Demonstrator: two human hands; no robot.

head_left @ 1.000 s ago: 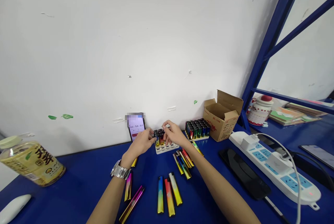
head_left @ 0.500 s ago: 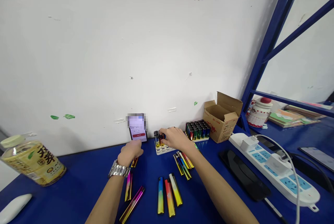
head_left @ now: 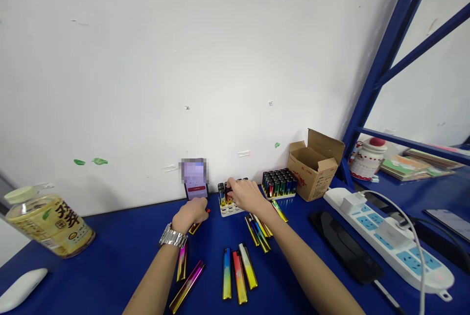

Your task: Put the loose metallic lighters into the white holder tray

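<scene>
My right hand [head_left: 246, 194] is at a white rack [head_left: 233, 211] by the wall, thumb and fingers closed on a dark red lighter [head_left: 228, 199] standing in it. Beside that lighter, another lighter with a black top [head_left: 221, 193] stands in the rack; my hand hides the part behind. My left hand [head_left: 191, 213], a metal watch on its wrist, is left of the rack with its fingers curled down over a red and gold lighter [head_left: 195, 228]. Both ends of it show past the fingers. Purple and gold lighters [head_left: 187, 286] lie nearer me on the blue table.
Blue, red and white lighters [head_left: 239, 276] lie mid-table, with more under my right forearm. A full rack [head_left: 279, 183] stands before an open carton [head_left: 314, 166]. A phone [head_left: 196, 180] leans on the wall. Rightward are a black phone [head_left: 345, 246] and power strip [head_left: 389, 241]; leftward, a bottle [head_left: 51, 222].
My left hand has shifted slightly right, and the red end of the lighter beneath it now shows. My right hand stays at the rack. The whole view has moved a little.
</scene>
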